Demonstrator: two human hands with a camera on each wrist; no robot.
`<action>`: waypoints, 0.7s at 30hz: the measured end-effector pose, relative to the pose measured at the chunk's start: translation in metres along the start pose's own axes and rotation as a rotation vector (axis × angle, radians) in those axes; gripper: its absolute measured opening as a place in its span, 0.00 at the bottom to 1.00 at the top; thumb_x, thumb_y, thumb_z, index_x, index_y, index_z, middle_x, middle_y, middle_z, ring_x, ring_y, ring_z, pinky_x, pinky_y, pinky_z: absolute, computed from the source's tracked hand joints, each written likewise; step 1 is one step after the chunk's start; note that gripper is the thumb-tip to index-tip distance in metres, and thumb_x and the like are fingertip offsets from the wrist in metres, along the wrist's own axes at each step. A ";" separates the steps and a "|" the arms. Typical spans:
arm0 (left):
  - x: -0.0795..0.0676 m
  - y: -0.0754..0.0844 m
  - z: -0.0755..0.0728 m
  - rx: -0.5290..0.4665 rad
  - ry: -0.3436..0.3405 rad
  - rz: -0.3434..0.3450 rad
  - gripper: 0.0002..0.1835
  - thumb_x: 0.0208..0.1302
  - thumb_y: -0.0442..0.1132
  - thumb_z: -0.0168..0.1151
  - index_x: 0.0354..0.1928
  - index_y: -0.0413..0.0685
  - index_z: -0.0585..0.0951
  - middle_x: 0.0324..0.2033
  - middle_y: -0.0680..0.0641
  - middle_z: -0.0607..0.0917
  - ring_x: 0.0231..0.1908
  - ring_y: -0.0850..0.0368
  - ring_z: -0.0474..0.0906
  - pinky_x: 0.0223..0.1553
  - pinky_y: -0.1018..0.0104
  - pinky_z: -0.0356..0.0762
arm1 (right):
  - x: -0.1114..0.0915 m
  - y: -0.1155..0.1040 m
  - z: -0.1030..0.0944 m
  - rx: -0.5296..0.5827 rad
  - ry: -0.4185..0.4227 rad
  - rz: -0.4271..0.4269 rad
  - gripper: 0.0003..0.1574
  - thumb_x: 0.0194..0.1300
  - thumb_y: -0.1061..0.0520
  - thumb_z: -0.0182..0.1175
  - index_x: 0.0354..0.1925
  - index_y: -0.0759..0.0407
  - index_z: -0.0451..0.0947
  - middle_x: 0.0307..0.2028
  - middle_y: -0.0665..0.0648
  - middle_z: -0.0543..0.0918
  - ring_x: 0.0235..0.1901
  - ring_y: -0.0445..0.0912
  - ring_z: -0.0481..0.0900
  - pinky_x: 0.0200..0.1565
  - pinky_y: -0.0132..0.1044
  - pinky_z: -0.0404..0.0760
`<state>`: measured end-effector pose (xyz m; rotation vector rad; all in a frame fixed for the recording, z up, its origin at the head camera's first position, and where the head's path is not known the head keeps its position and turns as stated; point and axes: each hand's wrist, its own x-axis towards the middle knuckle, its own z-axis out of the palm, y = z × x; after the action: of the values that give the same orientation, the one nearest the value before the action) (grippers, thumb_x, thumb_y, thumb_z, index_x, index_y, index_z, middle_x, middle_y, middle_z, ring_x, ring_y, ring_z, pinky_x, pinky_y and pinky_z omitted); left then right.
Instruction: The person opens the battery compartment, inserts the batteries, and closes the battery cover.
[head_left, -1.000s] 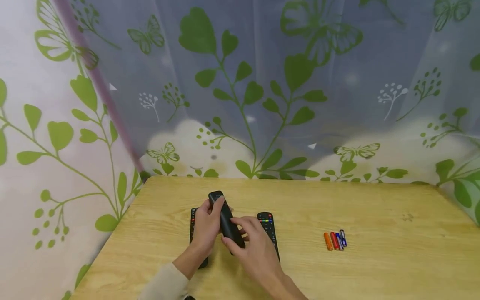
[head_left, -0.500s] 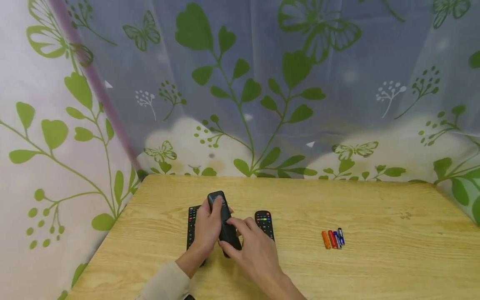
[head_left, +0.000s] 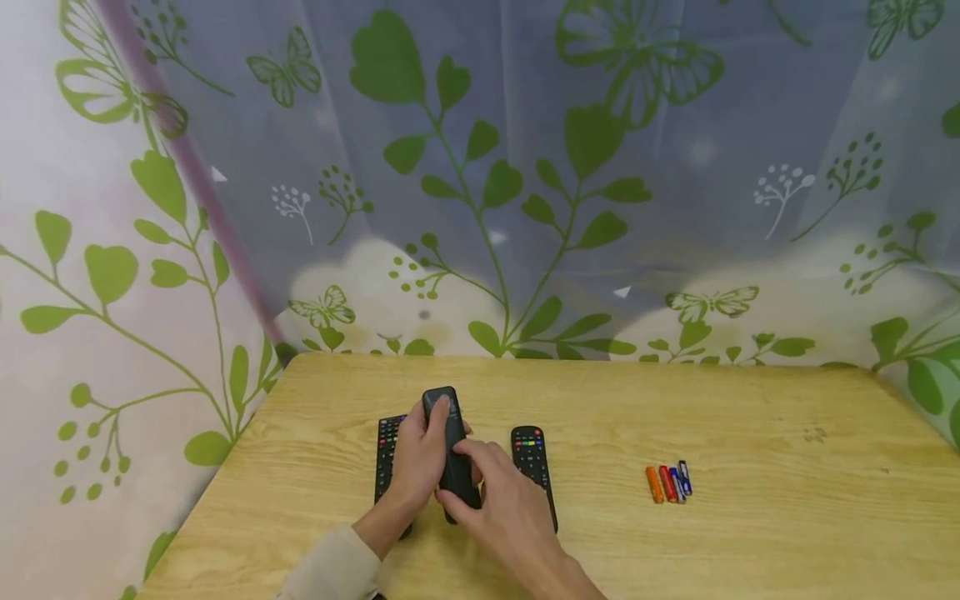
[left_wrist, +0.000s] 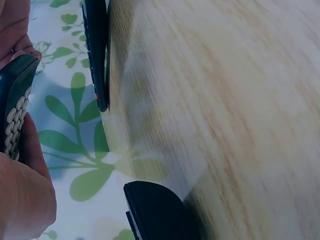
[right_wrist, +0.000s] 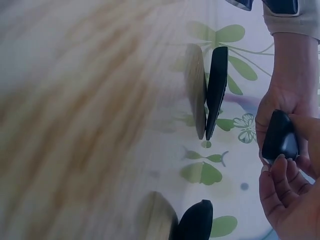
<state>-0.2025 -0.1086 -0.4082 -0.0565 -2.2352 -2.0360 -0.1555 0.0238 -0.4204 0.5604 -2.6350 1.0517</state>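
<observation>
Above the left half of the pale yellow wood-grain desk [head_left: 750,542], a long black plastic remote control [head_left: 457,479] is held clear of the surface, far end angled left. Left hand [head_left: 414,458], beige sleeve [head_left: 333,567]: grip clamped round its far part, thumb along the upper face. Right hand [head_left: 513,500]: grip clamped on the near end, between thumb and fingers. Pale buttons [left_wrist: 17,120] show on the underside; the remote's interior is hidden, contents cannot be told. A black remote with coloured buttons [head_left: 386,454] lies to the left, partly behind the left hand; another black remote [head_left: 529,457] lies to the right. Farther right, outside any container, lie four small cylindrical batteries: orange [head_left: 655,484], red [head_left: 667,483] and two blue [head_left: 686,478], side by side.
</observation>
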 end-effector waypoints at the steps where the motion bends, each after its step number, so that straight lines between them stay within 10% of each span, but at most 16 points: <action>1: -0.001 0.001 0.000 -0.005 -0.003 -0.005 0.18 0.78 0.45 0.41 0.47 0.36 0.73 0.32 0.40 0.82 0.27 0.53 0.78 0.27 0.65 0.80 | -0.001 0.000 0.000 -0.001 -0.002 -0.001 0.28 0.59 0.41 0.67 0.54 0.47 0.73 0.33 0.42 0.70 0.24 0.34 0.68 0.21 0.26 0.69; 21: 0.004 -0.013 -0.004 -0.021 -0.090 -0.025 0.21 0.77 0.50 0.41 0.48 0.37 0.72 0.33 0.43 0.82 0.28 0.52 0.79 0.27 0.64 0.81 | 0.006 -0.006 -0.006 0.139 -0.133 0.144 0.25 0.56 0.44 0.70 0.46 0.47 0.69 0.28 0.45 0.69 0.23 0.39 0.68 0.24 0.31 0.68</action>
<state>-0.2076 -0.1144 -0.4205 -0.1244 -2.2776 -2.1106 -0.1578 0.0225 -0.4101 0.4900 -2.7682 1.2899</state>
